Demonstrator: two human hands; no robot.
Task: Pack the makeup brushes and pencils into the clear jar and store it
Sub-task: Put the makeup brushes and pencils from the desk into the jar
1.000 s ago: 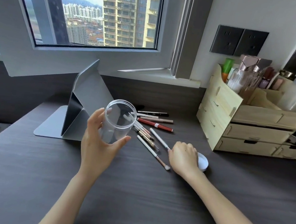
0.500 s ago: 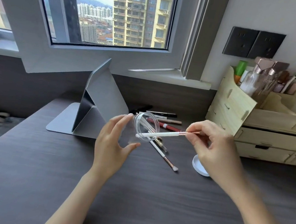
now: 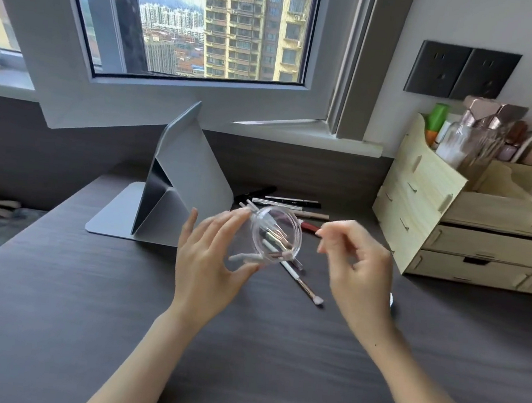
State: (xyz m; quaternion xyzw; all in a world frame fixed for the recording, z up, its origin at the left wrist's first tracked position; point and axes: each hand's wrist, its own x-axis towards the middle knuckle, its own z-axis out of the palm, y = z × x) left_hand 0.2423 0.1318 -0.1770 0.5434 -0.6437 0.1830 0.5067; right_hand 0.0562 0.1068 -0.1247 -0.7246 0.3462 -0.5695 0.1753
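My left hand (image 3: 207, 260) holds the clear jar (image 3: 274, 234) above the dark desk, tilted with its mouth towards my right hand. A white-handled makeup brush (image 3: 249, 258) lies inside the jar. My right hand (image 3: 359, 268) hovers just right of the jar's mouth, fingers loosely apart and empty. Another white brush (image 3: 299, 279) lies on the desk below the jar. Several pencils (image 3: 290, 201) and a red pencil (image 3: 309, 227) lie behind it. The white lid (image 3: 391, 300) is almost hidden behind my right hand.
A grey folded tablet case (image 3: 186, 174) stands at the left behind the jar. A wooden drawer organiser (image 3: 427, 197) filled with bottles stands at the right. The inward-opened window sash (image 3: 176, 101) hangs over the desk's back edge.
My right hand picked a white brush off the desk, carried it to the jar's mouth and let it go inside. My left hand tilted the jar further to the right.
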